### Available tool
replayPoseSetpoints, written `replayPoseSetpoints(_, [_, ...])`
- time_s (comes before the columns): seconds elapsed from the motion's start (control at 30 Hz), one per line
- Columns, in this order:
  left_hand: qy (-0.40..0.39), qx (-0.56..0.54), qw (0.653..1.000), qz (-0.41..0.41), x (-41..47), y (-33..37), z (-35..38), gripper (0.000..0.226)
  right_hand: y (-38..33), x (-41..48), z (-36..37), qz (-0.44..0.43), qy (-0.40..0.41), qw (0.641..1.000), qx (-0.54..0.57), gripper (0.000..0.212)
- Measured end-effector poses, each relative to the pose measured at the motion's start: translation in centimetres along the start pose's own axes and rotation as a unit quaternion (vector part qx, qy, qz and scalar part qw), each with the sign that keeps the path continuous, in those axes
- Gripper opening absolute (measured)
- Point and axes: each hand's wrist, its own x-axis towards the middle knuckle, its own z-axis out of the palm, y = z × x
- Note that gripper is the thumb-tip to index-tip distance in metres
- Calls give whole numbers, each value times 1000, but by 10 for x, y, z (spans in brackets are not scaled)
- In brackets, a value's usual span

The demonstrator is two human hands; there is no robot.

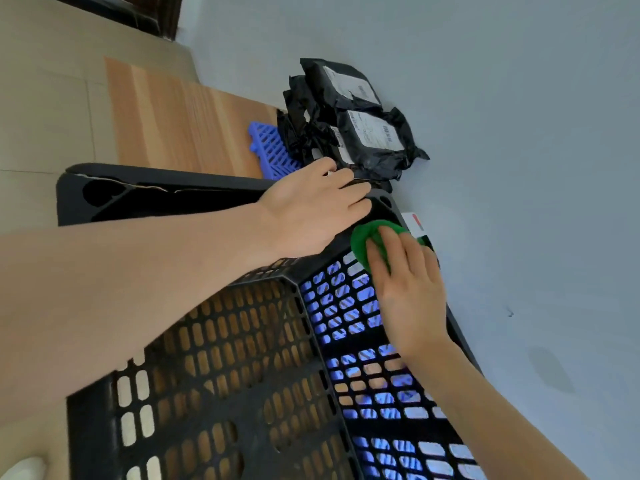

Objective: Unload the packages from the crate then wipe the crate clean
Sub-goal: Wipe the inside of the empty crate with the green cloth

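Crate (242,393): near end cut off by bottom edge. Green cloth (363,240): partly covered by right hand (405,289) fingers. Package (367,133) label print too small to read. Blue grid panel (273,150): far part hidden behind packages, crate rim.

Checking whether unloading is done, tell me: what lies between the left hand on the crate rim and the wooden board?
In the head view, a stack of black packages on a blue grid panel lies between the left hand and the wooden board, outside the crate.
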Motion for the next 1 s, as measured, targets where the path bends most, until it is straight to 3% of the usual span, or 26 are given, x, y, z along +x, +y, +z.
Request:
replayPoseSetpoints(0.1, [6, 20, 1000, -4, -1, 1, 3, 55, 12, -1, -7, 54, 54, 997, 9, 40])
replayPoseSetpoints(0.17, [2, 22, 1000, -2, 0, 2, 3, 55, 4, -4, 0, 45, 44, 998, 10, 40])
replayPoseSetpoints(0.3, [-4, 14, 1000, -1, 2, 1, 1, 55, -35, -12, 35, -23, -47, 998, 19, 45])
replayPoseSetpoints(0.47, [-6, 14, 1000, -1, 3, 0, 4, 54, -81, -26, 79, -23, -167, 984, 58, 51])
replayPoseSetpoints(0.63, [1, 20, 1000, -2, 3, 0, 6, 50, -98, -53, 95, -206, -265, 942, 30, 43])
replayPoseSetpoints(0.77, [7, 20, 1000, -4, 2, 0, 7, 49, -82, -56, 79, -262, -268, 925, -67, 53])
replayPoseSetpoints(1.0, [13, 18, 1000, -5, -1, 1, 2, 52, -29, -48, 21, -89, -164, 982, -35, 44])
